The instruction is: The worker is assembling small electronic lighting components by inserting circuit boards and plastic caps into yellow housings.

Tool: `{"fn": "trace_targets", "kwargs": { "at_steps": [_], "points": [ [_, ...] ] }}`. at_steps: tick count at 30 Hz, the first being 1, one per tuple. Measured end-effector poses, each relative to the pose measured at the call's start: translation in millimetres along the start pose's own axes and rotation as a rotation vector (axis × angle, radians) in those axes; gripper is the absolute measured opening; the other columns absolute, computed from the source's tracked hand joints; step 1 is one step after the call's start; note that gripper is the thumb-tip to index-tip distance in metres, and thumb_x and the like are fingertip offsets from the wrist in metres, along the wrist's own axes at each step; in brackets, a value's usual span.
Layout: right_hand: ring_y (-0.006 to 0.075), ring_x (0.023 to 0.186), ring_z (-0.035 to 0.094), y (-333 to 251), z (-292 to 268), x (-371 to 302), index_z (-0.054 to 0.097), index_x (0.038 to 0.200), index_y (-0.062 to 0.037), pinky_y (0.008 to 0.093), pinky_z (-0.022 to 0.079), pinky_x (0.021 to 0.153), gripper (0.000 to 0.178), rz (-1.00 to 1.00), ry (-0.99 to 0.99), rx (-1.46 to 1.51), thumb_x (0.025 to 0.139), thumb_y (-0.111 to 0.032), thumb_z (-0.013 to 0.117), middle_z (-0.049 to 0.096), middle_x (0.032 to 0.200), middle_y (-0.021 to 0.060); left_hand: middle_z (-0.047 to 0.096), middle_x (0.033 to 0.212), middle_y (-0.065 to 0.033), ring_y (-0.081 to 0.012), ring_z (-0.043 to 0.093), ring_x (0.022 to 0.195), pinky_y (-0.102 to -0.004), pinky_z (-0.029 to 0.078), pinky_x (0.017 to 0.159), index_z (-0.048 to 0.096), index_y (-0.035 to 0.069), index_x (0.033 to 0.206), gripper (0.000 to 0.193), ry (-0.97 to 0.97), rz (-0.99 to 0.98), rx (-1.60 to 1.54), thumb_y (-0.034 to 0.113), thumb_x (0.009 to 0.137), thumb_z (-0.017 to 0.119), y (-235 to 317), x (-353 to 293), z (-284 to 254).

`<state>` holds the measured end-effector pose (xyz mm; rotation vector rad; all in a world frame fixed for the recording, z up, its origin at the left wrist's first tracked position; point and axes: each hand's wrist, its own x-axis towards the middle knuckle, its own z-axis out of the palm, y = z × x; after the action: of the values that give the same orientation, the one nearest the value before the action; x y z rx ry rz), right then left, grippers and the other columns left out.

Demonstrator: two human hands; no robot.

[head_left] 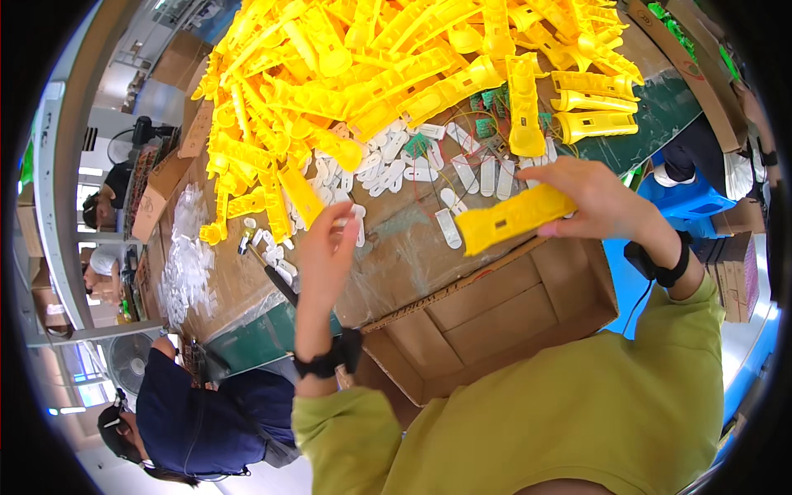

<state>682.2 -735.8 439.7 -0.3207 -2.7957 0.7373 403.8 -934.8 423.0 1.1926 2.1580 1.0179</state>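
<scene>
My right hand (590,198) grips the wide-ended yellow plastic housing half (516,219), which has a small dark slot. It holds the piece level above the near edge of the table, over an open cardboard box. To the left, my left hand (326,252) is raised with curled fingers close to small white plastic parts (359,216). Whether something small sits between those fingertips is hidden. White oval parts (392,169) lie scattered beyond both hands. A big heap of similar yellow housings (355,74) covers the far part of the table.
Below the table edge stands the open cardboard box (495,318). Clear plastic pieces (186,256) are piled at the left, by a dark-handled tool (279,280). Green circuit boards with thin wires (487,124) lie mid-table. A person in dark blue (202,412) sits at lower left.
</scene>
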Motion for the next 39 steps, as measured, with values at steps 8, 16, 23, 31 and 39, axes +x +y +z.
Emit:
{"fn": "trace_targets", "kwargs": {
  "at_steps": [8,16,23,31,39],
  "points": [
    [0.0289,0.071,0.052,-13,-3,-17,0.041,0.116,-0.0096,0.0355,0.042,0.061,0.062,0.046,-0.057,0.006,0.064,-0.03,0.067,0.051,0.08,0.0112,0.055,0.087,-0.0143,-0.0249,0.053,0.077,-0.0321,0.043,0.065,0.054,0.001,0.098,0.026,0.211,0.378,0.468,0.014,0.075,0.056,-15,57,60],
    [0.029,0.076,0.054,-26,-5,-4,0.036,0.121,-0.0071,0.0346,0.044,0.064,0.073,-0.167,0.105,0.039,0.059,-0.024,0.07,0.055,0.086,0.0109,0.06,0.084,-0.0112,-0.0159,0.057,0.07,-0.0255,0.044,0.063,0.055,-0.001,0.098,0.025,0.023,0.196,-0.014,0.014,0.079,0.054,46,13,43],
    [0.0289,0.07,0.051,-46,-8,9,0.035,0.121,-0.0115,0.0365,0.041,0.059,0.069,-0.13,-0.006,-0.002,0.062,-0.025,0.068,0.05,0.074,0.0107,0.06,0.09,-0.0088,-0.0133,0.056,0.081,-0.0235,0.043,0.074,0.044,0.0,0.113,0.032,-0.302,0.122,-0.514,0.02,0.087,0.043,81,-19,27],
    [0.0274,0.074,0.052,-63,-12,12,0.034,0.121,-0.0115,0.0357,0.041,0.061,0.069,-0.197,-0.025,0.074,0.062,-0.025,0.067,0.051,0.077,0.0101,0.055,0.08,-0.0017,-0.0088,0.046,0.074,-0.0215,0.038,0.068,0.053,0.0,0.097,0.027,-0.375,0.079,-0.649,0.022,0.087,0.041,78,-28,24],
    [0.0259,0.077,0.051,-73,-25,16,0.034,0.122,-0.0107,0.0356,0.042,0.063,0.074,-0.274,0.058,-0.011,0.058,-0.019,0.07,0.053,0.081,0.0073,0.055,0.087,-0.0036,-0.0121,0.051,0.081,-0.0236,0.041,0.076,0.053,0.001,0.096,0.018,-0.377,0.097,-0.57,0.012,0.083,0.049,91,-34,18]
  ]
}}
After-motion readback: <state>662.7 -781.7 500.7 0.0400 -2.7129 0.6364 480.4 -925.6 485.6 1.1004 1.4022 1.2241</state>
